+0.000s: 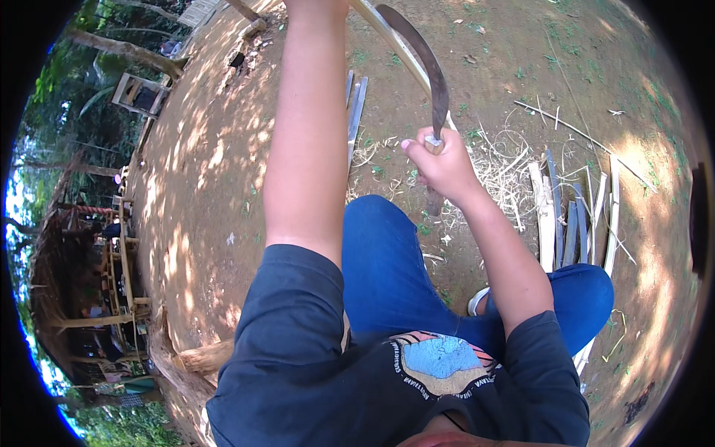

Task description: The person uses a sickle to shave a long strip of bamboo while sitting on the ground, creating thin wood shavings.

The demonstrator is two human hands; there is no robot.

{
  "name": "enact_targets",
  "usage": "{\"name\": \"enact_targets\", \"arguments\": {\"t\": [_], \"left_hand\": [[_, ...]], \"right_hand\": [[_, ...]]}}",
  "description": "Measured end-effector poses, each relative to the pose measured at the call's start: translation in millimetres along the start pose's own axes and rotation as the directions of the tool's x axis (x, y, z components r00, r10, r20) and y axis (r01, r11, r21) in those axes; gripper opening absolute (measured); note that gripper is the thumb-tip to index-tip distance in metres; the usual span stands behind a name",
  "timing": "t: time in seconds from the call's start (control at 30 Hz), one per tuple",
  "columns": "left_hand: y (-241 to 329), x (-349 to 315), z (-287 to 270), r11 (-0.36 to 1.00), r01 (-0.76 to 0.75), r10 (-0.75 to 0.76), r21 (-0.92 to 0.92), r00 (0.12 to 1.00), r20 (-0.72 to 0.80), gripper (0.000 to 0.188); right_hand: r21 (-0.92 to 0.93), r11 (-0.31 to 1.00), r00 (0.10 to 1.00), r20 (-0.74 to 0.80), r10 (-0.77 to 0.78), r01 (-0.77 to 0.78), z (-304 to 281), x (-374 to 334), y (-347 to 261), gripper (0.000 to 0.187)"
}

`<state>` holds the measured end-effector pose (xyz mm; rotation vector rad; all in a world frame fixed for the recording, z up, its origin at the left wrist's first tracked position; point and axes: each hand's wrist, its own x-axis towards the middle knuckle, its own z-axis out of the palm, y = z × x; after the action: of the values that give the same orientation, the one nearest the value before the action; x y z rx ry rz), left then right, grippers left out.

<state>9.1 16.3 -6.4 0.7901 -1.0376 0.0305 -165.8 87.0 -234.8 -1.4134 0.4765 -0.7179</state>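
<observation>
My right hand (447, 167) is closed around the handle of a sickle (424, 56), with the thumb lying toward the blade side. The dark curved blade points up and away from me. Along the blade runs a long pale strip (398, 46), perhaps split bamboo, from the top edge of the view down to just beside my right hand. My left arm (307, 134) stretches far forward. Only the heel of my left hand (316, 4) shows at the top edge, close to the strip's far end; its fingers are out of sight.
Thin curled shavings (503, 175) litter the dirt beyond my knees. Several split strips (570, 223) lie at my right, and a few grey strips (357, 112) lie past my left knee. A log (205, 357) and a thatched shelter (82, 283) stand at left.
</observation>
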Motion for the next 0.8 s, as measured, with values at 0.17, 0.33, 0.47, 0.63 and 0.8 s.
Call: {"name": "enact_targets", "arguments": {"t": [0.17,0.33,0.47,0.63,0.8], "left_hand": [[-1,7,2,1.0,-0.003,0.003,-0.028,1.0,0.003,0.038],[2,6,15,0.968,-0.043,0.075,-0.246,0.99,0.123,0.026],[11,-1,3,0.961,-0.055,0.094,-0.27,0.987,0.133,0.021],[-7,13,-15,0.941,0.059,0.022,-0.333,0.972,0.233,0.039],[24,-18,0,0.997,-0.058,0.053,0.05,0.993,0.109,0.042]], "right_hand": [[-0.079,0.959,0.947,-0.198,0.252,-0.271,-12,6,83,0.03],[-0.106,0.907,0.89,-0.269,0.369,-0.408,-60,-6,159,0.02],[0.059,0.881,0.861,-0.187,0.472,-0.47,-32,-12,140,0.024],[-0.037,0.983,0.968,-0.182,0.171,-0.181,-10,-5,89,0.029],[0.003,0.992,0.992,-0.014,-0.122,0.122,16,-5,-37,0.031]]}}
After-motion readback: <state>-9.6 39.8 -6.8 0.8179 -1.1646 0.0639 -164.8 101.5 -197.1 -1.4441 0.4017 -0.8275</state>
